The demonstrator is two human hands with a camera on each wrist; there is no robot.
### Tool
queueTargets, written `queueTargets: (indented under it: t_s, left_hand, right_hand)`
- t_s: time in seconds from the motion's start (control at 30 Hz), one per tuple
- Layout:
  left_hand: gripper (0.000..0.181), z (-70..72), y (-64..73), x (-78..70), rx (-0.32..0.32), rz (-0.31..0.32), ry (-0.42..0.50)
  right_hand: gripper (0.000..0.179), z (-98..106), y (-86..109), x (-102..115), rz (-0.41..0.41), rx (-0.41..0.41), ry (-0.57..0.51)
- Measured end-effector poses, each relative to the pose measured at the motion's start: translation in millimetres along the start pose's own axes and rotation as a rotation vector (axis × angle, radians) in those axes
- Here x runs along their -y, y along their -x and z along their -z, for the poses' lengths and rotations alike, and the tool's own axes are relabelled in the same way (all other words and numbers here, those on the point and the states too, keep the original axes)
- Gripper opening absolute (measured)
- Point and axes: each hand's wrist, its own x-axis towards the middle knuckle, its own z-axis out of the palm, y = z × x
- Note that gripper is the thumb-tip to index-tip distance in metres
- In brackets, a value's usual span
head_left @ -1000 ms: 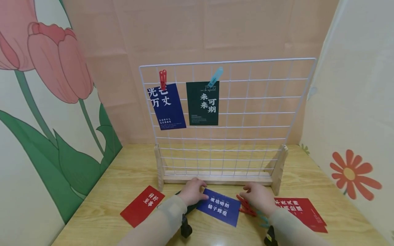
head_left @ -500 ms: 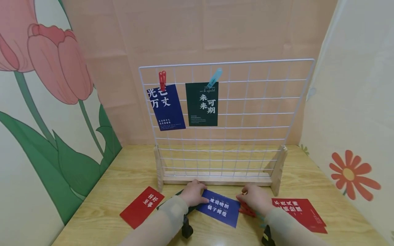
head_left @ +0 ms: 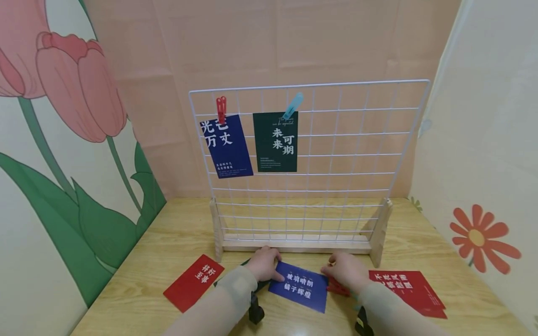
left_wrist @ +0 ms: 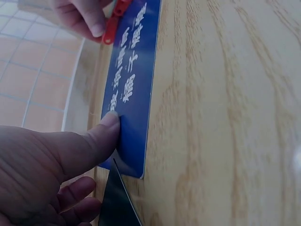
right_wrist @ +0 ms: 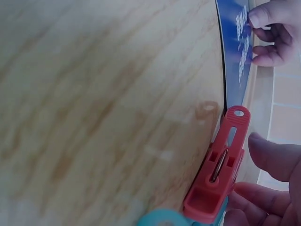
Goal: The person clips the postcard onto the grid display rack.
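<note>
My left hand (head_left: 262, 265) pinches the near-left corner of a blue card (head_left: 298, 287) with white writing. In the left wrist view its thumb lies on the card's face, with the other fingers curled below. A dark green card (left_wrist: 116, 202) shows beneath that hand. My right hand (head_left: 346, 270) is at the blue card's right end, beside a red clothespin (right_wrist: 218, 167). In the right wrist view the thumb stands apart from this clothespin, while the other fingers sit right at its side. Part of another red clothespin (left_wrist: 122, 6) and a teal clothespin (right_wrist: 162, 218) lie close by.
A white wire grid (head_left: 344, 135) on a wooden stand (head_left: 294, 243) rises behind the hands. A red clothespin (head_left: 221, 109) clips a blue card (head_left: 231, 151) to it; a teal one (head_left: 293, 106) clips a green card (head_left: 275, 149). Red cards (head_left: 193, 283) (head_left: 414, 289) flank the arms.
My right fingers have shifted slightly left and come nearer together by the red clothespins. The blue card has turned and moved a little under my left hand.
</note>
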Motion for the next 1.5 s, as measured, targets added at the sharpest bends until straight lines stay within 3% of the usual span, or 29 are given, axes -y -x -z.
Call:
queueTargets:
  t_s: [0.3, 0.5, 0.7, 0.93, 1.27, 1.37, 1.5]
  left_hand:
    - [0.048, 2.4, -0.9, -1.1, 0.018, 0.025, -0.02]
    - [0.048, 2.4, -1.0, -1.1, 0.019, 0.029, 0.019]
    - [0.039, 2.8, -1.2, 1.2, -0.021, 0.001, 0.175]
    - [0.041, 8.4, -2.3, 5.8, -0.015, 0.052, 0.42]
    - [0.011, 22.2, 6.1, 8.1, -0.021, 0.038, 0.504]
    - [0.007, 22.7, 4.4, 11.0, -0.029, 0.032, 0.541]
    - [0.004, 22.6, 2.4, 14.0, -0.021, 0.041, 0.605]
  right_hand:
    - [0.037, -2, -0.5, 4, -0.003, 0.02, 0.011]
    - [0.033, -4, -2.1, 2, 0.01, -0.01, -0.023]
    - [0.027, 0, -1.5, 0, 0.055, -0.03, -0.158]
    - [0.028, 8, -3.4, -7, 0.083, -0.045, -0.226]
    - [0.036, 17, -5.4, -16, 0.034, -0.058, -0.225]
    - [0.037, 23, -3.4, -18, -0.021, -0.036, -0.271]
    - [0.038, 29, 0.2, -21, -0.084, 0.018, -0.421]
